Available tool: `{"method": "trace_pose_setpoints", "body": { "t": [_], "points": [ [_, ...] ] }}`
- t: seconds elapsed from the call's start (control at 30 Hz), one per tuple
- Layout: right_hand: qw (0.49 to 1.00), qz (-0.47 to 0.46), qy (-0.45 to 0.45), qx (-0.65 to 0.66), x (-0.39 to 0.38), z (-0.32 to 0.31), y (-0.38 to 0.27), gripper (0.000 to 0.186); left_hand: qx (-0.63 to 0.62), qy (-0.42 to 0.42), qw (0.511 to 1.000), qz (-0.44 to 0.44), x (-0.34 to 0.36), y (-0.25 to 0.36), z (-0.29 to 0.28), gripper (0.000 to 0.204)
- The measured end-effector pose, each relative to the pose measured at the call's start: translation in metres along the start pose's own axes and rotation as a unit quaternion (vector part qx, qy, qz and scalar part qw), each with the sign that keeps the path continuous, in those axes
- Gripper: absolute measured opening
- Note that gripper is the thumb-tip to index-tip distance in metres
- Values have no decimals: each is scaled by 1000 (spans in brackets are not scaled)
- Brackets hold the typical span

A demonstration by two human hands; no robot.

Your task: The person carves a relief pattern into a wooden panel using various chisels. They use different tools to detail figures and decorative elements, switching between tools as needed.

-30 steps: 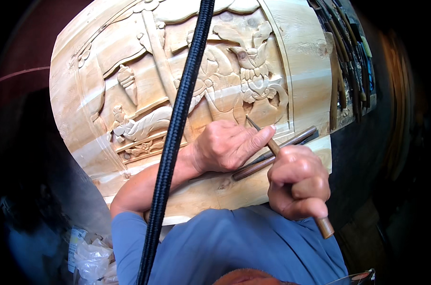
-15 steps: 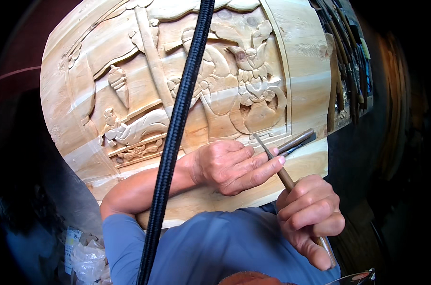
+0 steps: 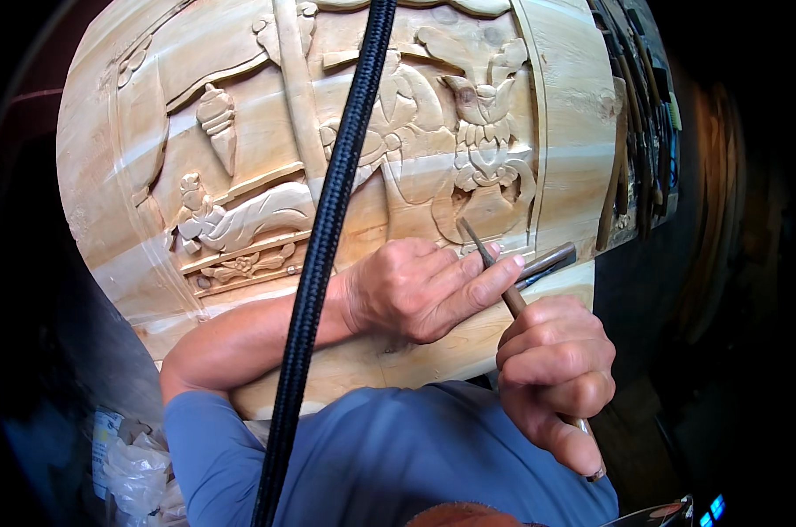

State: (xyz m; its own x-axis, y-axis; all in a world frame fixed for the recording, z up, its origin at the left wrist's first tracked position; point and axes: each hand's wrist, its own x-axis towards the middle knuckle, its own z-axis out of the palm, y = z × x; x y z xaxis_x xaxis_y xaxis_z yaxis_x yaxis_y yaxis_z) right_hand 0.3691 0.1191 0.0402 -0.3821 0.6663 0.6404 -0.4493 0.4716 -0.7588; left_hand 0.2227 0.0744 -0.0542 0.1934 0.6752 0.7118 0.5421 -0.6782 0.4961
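Note:
A large pale wooden panel [image 3: 577, 158] carved in relief lies before me. My right hand [image 3: 556, 378] is wrapped round the wooden handle of a carving chisel [image 3: 513, 300], which slants up and to the left. Reaching across from the left, my left hand [image 3: 411, 294] grips the chisel's metal shank between its fingers. The blade's tip touches or hovers over the lower part of a carved rounded pot [image 3: 484, 211]; I cannot tell which. Just right of my left fingertips lie a wooden-handled tool [image 3: 551, 256] and a dark metal piece.
Several carving tools [image 3: 648, 114] lie in a row at the panel's far right. A black braided cable [image 3: 327, 211] crosses the view from top to bottom. A clear plastic bag [image 3: 136, 474] and a white container [image 3: 105, 443] stand at the lower left.
The chisel tip has moved away from me, from the lower border onto the carved pot. Both hands moved with it, keeping their hold. The view has also shifted slightly.

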Motion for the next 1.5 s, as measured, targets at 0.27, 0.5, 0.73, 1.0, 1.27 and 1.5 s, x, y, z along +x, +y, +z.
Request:
{"method": "trace_pose_setpoints", "body": {
  "t": [0.27,0.5,0.73,1.0,1.27,1.5],
  "points": [
    [998,4,-35,-48,0,-1,6,74,-3,-10,1000,-17,-2,0,-2,49],
    [996,6,-48,-79,0,4,10,70,-2,-1,1000,-27,-5,-1,0,45],
    [991,-49,-56,-115,-17,20,16,68,8,1,1000,-13,-4,-3,-4,34],
    [988,-58,24,-142,-23,23,16,65,12,26,999,-25,0,-3,-2,42],
    [992,-55,49,-98,-34,10,0,67,-21,-30,999,-8,1,-3,-5,43],
    [998,-36,36,-41,-24,5,3,69,-31,-32,999,-25,0,0,-5,41]
  ]
}}
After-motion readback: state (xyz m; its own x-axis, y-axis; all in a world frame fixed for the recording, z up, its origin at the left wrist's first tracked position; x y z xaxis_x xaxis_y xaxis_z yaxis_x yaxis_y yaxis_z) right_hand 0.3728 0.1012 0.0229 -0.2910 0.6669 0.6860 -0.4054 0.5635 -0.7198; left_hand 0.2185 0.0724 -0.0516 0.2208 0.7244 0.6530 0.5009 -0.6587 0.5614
